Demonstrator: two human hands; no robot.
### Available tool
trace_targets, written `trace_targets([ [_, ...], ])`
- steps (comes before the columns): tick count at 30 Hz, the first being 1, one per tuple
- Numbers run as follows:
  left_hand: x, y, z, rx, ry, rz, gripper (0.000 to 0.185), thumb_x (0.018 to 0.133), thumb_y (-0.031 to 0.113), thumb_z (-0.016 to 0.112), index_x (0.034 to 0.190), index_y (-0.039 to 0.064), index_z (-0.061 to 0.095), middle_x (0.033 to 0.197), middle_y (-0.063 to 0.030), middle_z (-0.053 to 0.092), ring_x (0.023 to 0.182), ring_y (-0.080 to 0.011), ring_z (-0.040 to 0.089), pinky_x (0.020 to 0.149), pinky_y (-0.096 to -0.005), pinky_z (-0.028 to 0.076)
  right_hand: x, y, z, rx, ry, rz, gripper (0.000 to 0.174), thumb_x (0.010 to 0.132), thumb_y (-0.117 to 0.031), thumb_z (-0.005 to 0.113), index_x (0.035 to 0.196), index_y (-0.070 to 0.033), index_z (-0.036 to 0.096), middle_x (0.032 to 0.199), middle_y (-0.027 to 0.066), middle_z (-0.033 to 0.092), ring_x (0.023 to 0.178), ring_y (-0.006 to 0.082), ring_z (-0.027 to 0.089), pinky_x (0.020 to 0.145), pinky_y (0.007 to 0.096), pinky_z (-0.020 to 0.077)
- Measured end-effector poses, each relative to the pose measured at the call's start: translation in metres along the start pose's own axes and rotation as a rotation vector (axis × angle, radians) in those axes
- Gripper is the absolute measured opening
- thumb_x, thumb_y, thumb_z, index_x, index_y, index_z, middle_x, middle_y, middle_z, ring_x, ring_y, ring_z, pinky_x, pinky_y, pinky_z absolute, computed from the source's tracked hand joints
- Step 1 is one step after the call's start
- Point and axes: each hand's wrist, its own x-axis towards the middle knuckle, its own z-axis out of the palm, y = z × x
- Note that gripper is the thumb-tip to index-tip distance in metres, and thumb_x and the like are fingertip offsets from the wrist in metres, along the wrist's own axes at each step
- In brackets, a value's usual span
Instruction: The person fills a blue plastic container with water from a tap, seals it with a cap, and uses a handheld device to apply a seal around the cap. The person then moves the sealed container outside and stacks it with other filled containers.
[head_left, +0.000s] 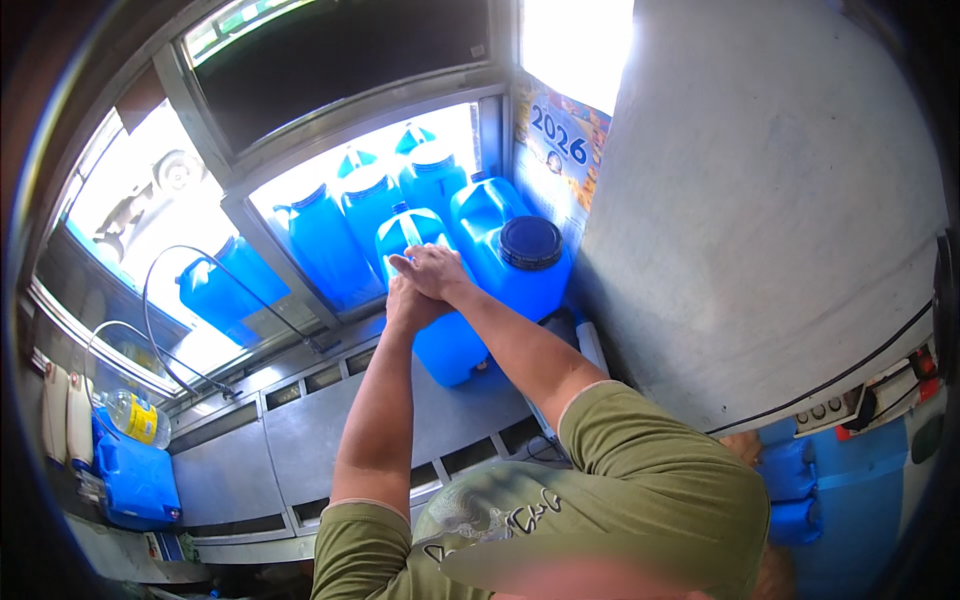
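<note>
My left hand (409, 302) and my right hand (435, 271) are together over the top of a blue plastic water container (450, 349) with a small spigot (478, 367) low on its front. The right hand lies across the left, its fingers stretched out. The top of the container and whatever is under my palms are hidden by the hands. Just behind them rises the handle of a blue jug (410, 225). To the right stands another blue container with a wide dark screw lid (530, 241).
More blue containers (330, 240) stand beyond the metal-framed window opening. Thin hoses (146, 300) curve above the slotted metal counter (315, 457). At left are a blue jug (139, 476) and a clear bottle (139, 418). A grey wall (750, 187) bounds the right.
</note>
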Motion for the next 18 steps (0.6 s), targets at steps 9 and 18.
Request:
trace_targets([
  [9, -0.002, -0.006, -0.001, -0.017, -0.045, 0.039, 0.073, 0.059, 0.041, 0.086, 0.123, 0.016, 0.062, 0.124, -0.0109, 0.063, 0.116, -0.0310, 0.059, 0.094, -0.0434, 0.047, 0.001, 0.004, 0.008, 0.038, 0.109, -0.021, 0.077, 0.092, -0.074, 0.032, 0.117, -0.011, 0.069, 0.120, 0.0178, 0.065, 0.120, 0.0349, 0.056, 0.106, 0.0518, 0.0343],
  [18, -0.001, -0.014, 0.004, -0.042, -0.026, -0.018, 0.086, 0.052, 0.042, 0.089, 0.128, 0.016, 0.058, 0.127, -0.0133, 0.059, 0.115, -0.0338, 0.059, 0.096, -0.0439, 0.047, -0.004, 0.001, 0.004, 0.048, 0.138, -0.064, 0.066, 0.095, -0.066, 0.037, 0.108, -0.009, 0.070, 0.113, 0.0178, 0.067, 0.114, 0.0345, 0.059, 0.102, 0.0498, 0.0382],
])
